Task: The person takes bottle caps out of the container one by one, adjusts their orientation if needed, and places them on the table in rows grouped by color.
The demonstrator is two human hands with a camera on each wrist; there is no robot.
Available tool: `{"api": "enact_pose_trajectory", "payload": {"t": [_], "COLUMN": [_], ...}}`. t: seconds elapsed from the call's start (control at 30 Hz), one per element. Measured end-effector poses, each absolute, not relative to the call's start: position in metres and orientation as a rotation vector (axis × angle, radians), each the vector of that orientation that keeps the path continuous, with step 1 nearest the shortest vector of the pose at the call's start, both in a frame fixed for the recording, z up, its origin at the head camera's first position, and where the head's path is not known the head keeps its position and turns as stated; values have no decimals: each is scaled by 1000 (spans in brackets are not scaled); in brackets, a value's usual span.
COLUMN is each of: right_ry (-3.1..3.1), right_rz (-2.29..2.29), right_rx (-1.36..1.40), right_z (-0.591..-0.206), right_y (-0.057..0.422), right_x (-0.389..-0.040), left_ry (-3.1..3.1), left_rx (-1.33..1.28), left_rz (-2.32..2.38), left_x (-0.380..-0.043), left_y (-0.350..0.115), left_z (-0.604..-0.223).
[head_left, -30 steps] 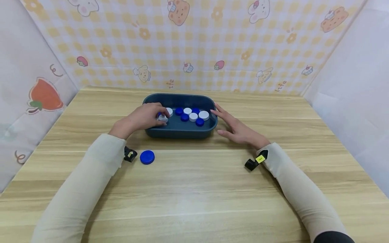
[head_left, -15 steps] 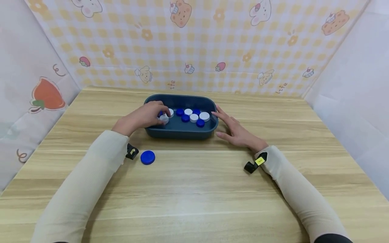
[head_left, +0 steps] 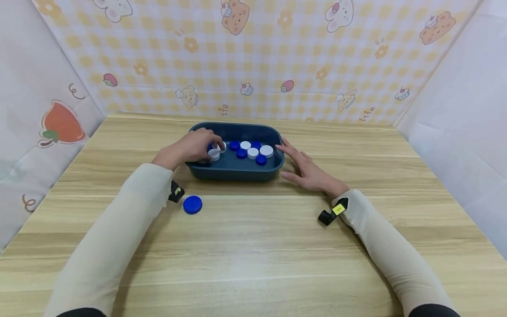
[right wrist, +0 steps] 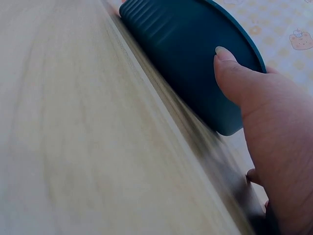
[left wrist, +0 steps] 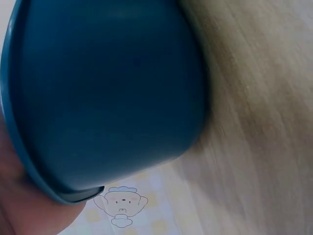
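A dark blue-green bin (head_left: 233,175) with rounded ends stands at the back middle and holds several blue and white bottle caps. My left hand (head_left: 192,146) reaches over its left end, fingers bent down among the caps. Between thumb and index finger shows a white cap (head_left: 214,154); the index fingertip overlaps another white cap behind it. I cannot tell whether this hand pinches one. My right hand (head_left: 310,172) is spread at the bin's right end, fingers straight against the rim. In the right wrist view its thumb (right wrist: 232,73) lies along the bin's outer wall.
A larger blue cap (head_left: 192,204) lies on the wooden table (head_left: 253,246) in front of the bin's left end. Inside the bin, blue and white caps, among them a large white cap (head_left: 266,151), cluster toward the right. A patterned cloth (head_left: 253,57) hangs behind.
My left hand has shifted slightly right and back inside the bin, its thumb moving from the white cap's front to its left side. The right hand stays at the bin's end.
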State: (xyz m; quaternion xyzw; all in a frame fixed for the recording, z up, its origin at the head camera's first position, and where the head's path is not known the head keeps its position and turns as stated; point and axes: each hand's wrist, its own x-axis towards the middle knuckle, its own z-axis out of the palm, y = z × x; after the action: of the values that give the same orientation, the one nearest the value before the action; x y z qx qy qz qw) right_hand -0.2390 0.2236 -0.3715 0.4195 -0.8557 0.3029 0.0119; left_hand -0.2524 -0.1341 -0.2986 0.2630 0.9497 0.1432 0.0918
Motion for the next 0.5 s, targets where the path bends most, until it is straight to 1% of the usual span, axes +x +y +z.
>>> {"api": "enact_pose_trajectory", "payload": {"t": [0.33, 0.5], "right_ry": [-2649, -2637], "right_rz": [936, 942], "right_rx": [1323, 1332], "right_z": [-371, -372], "right_y": [224, 223], "right_x": [-240, -239], "left_ry": [2795, 2788], "left_rx": [708, 719], "left_rz": [381, 349], "left_x": [-253, -255], "left_y": [-132, -130], "left_z": [-296, -297]}}
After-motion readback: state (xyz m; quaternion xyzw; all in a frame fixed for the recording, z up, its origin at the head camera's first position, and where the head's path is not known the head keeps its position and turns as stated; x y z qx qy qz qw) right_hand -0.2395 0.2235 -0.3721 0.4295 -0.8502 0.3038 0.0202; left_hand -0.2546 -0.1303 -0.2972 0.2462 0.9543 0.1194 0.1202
